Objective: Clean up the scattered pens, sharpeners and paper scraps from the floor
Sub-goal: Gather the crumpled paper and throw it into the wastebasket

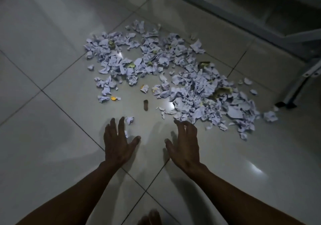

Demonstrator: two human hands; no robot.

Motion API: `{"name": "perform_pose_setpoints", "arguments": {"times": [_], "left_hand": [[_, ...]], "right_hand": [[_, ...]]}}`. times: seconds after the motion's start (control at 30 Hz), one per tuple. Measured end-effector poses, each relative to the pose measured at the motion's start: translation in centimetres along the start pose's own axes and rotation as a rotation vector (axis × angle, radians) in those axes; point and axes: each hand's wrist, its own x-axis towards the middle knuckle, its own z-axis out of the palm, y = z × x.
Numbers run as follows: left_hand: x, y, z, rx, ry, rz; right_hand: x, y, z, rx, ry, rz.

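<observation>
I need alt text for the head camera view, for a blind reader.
Two open hands, left hand and right hand, reach toward a wide scatter of crumpled paper scraps on a dim tiled floor. A small brown object lies near them.

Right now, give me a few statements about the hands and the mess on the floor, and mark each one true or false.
1. Both hands are open and hold nothing. True: the left hand and right hand have spread fingers.
2. The paper scraps lie gathered in a bin. False: they lie scattered on the tiled floor.
3. A small brown object lies apart from the scraps, ahead of the hands. True.
4. The right hand holds a pen. False: it holds nothing, and no pen is visible.
5. A metal frame stands on the right. True.
</observation>
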Motion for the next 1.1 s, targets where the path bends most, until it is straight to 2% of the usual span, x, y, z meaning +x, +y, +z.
{"name": "perform_pose_setpoints", "arguments": {"times": [0.13, 0.27, 0.5, 0.87, 1.03, 1.1], "left_hand": [[2.5, 0.5, 2.8, -0.023, 0.027, 0.053], [5.1, 3.6, 4.1, -0.02, 0.086, 0.076], [8.7, 7.7, 4.9, -0.091, 0.132, 0.154], [12.4, 14.7, 6.3, -0.189, 0.031, 0.411], [11.6, 17.1, 7.3, -0.212, 0.033, 0.5], [11.6, 17.4, 7.3, -0.196, 0.085, 0.533]], "right_hand": [[1.3, 1.8, 1.4, -0.014, 0.127, -0.08], [2.6, 3.4, 0.6, -0.021, 0.215, -0.09], [2.6, 7.8, -1.9, -0.047, 0.324, 0.029], [4.9, 11.4, -4.5, -0.014, 0.437, 0.081], [6.4, 14.8, -7.7, -0.071, 0.479, 0.212], [7.2, 16.3, -9.1, -0.119, 0.479, 0.275]]}}
